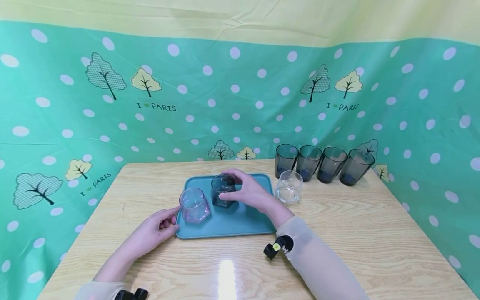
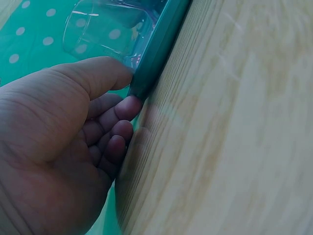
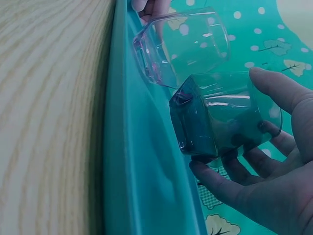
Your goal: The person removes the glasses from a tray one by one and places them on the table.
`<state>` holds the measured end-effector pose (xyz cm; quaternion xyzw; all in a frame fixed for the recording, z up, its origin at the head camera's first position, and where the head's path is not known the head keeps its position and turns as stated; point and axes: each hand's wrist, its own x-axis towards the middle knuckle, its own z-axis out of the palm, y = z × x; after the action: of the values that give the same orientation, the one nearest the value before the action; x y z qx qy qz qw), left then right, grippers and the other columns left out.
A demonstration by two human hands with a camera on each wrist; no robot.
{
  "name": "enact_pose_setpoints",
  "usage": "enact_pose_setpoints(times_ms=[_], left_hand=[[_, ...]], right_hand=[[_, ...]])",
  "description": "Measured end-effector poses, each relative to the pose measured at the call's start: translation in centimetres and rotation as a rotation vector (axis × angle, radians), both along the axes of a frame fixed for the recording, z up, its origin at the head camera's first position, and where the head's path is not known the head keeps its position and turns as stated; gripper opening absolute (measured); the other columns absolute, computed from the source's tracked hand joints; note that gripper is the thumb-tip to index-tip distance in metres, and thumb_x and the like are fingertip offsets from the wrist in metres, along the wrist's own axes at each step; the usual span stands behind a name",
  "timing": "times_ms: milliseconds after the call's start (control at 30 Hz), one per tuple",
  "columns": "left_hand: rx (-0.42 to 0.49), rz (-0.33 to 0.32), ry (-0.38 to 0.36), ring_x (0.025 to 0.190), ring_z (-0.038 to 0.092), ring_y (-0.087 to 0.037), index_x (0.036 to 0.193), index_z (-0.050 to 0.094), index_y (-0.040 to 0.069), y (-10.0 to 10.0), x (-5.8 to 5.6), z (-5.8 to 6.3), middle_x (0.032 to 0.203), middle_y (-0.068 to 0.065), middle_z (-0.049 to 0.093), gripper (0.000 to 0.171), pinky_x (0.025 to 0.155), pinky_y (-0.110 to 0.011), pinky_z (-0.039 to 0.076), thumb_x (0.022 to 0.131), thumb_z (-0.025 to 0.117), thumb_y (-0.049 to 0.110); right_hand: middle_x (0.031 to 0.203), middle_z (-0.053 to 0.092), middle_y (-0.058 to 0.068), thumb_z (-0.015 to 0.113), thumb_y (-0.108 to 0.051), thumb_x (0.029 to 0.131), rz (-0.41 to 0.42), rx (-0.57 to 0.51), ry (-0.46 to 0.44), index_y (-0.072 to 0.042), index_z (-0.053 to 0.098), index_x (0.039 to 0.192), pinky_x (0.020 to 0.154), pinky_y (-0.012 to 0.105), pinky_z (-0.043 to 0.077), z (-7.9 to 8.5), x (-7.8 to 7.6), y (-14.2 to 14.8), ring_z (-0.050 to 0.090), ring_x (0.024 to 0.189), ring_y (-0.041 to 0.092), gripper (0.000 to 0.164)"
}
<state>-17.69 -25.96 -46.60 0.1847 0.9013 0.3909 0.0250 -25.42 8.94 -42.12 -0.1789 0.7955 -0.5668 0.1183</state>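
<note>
My right hand point(image 1: 249, 191) holds a dark tinted glass point(image 1: 221, 193) over the blue tray point(image 1: 232, 227). In the right wrist view its thumb lies along one side of the dark glass point(image 3: 225, 117), with the fingers round the other. My left hand point(image 1: 155, 229) pinches the tray's left edge; the left wrist view has its thumb on the rim point(image 2: 146, 73) and the fingers curled below. On the tray's left part stands a clear pinkish glass point(image 1: 195, 208), right beside the left hand's fingertips.
Just past the tray's right end stands a clear glass point(image 1: 288, 189) on the wooden table point(image 1: 356, 233). Behind it, several tall dark tumblers point(image 1: 309, 164) line up along the back right. A green dotted cloth point(image 1: 225, 100) hangs behind the table and at both sides.
</note>
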Motion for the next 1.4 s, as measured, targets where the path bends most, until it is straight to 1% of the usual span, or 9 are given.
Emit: enact_pose_setpoints(times_ms=[167,333,467,700,800,967,1200,1267,1400], left_hand=[[0.007,-0.004,0.008,0.092,0.055,-0.011,0.154,0.059,-0.006,0.0,-0.1,-0.1,0.103,0.002,0.060,0.058,0.077,-0.026,0.049,0.102,0.079,0.009],[0.006,-0.003,0.016,0.092,0.055,-0.011,0.154,0.058,-0.006,-0.1,-0.1,-0.2,0.104,0.003,0.061,0.058,0.078,-0.025,0.050,0.102,0.079,0.009],[0.010,-0.002,0.016,0.092,0.055,-0.012,0.154,0.059,-0.006,-0.1,0.0,-0.3,0.104,0.002,0.061,0.058,0.078,-0.025,0.051,0.102,0.079,0.009],[0.016,-0.008,0.015,0.091,0.054,-0.012,0.154,0.059,-0.006,-0.3,-0.1,-0.3,0.103,0.002,0.060,0.058,0.077,-0.026,0.049,0.102,0.079,0.008],[0.012,-0.010,0.014,0.091,0.054,-0.012,0.154,0.059,-0.005,-0.3,-0.2,-0.2,0.102,0.002,0.060,0.057,0.077,-0.026,0.049,0.102,0.078,0.007],[0.005,-0.011,0.015,0.092,0.055,-0.012,0.155,0.059,-0.005,-0.2,-0.3,-0.3,0.102,0.002,0.060,0.058,0.078,-0.026,0.050,0.102,0.078,0.008],[0.003,-0.014,0.016,0.091,0.054,-0.012,0.154,0.059,-0.005,-0.2,-0.3,-0.3,0.102,0.002,0.059,0.057,0.077,-0.026,0.049,0.102,0.078,0.007],[0.005,-0.015,0.019,0.091,0.054,-0.012,0.154,0.059,-0.006,-0.3,-0.2,-0.3,0.101,0.002,0.059,0.057,0.077,-0.026,0.049,0.102,0.078,0.007],[0.011,-0.019,0.025,0.090,0.054,-0.012,0.154,0.059,-0.006,-0.3,-0.2,-0.3,0.101,0.002,0.059,0.057,0.076,-0.026,0.049,0.102,0.078,0.007]], right_hand=[[0.153,0.059,-0.001,0.096,-0.033,0.090,0.000,-0.030,-0.003,-0.034,0.061,0.156,0.120,0.058,0.040,0.8,0.3,0.1,0.050,0.146,0.029,0.075],[0.154,0.058,0.000,0.096,-0.032,0.089,-0.021,-0.042,0.011,-0.033,0.061,0.156,0.120,0.059,0.040,1.6,0.6,0.4,0.050,0.146,0.029,0.076],[0.153,0.060,0.001,0.097,-0.030,0.087,-0.029,-0.052,0.017,-0.035,0.062,0.155,0.119,0.058,0.042,2.4,0.9,0.8,0.052,0.145,0.029,0.077],[0.152,0.060,-0.002,0.096,-0.030,0.089,-0.032,-0.029,0.042,-0.037,0.062,0.154,0.114,0.055,0.048,4.0,1.6,1.9,0.053,0.146,0.027,0.075],[0.152,0.060,-0.003,0.097,-0.032,0.088,-0.031,-0.006,0.059,-0.037,0.060,0.156,0.114,0.055,0.048,4.7,1.8,2.5,0.053,0.145,0.027,0.077],[0.150,0.061,-0.003,0.097,-0.035,0.087,-0.049,0.029,0.079,-0.037,0.059,0.157,0.115,0.056,0.046,5.7,2.2,3.9,0.053,0.145,0.026,0.080],[0.153,0.060,0.005,0.093,-0.022,0.093,-0.046,-0.068,0.050,-0.027,0.057,0.159,0.115,0.055,0.047,7.6,3.0,6.5,0.051,0.147,0.028,0.075],[0.152,0.060,0.001,0.092,-0.024,0.094,-0.058,-0.058,0.060,-0.031,0.057,0.158,0.114,0.054,0.048,8.1,3.2,7.4,0.051,0.147,0.026,0.074],[0.149,0.062,0.001,0.092,-0.029,0.094,-0.082,-0.017,0.081,-0.035,0.058,0.157,0.111,0.054,0.049,9.1,3.5,9.2,0.055,0.142,0.026,0.073]])
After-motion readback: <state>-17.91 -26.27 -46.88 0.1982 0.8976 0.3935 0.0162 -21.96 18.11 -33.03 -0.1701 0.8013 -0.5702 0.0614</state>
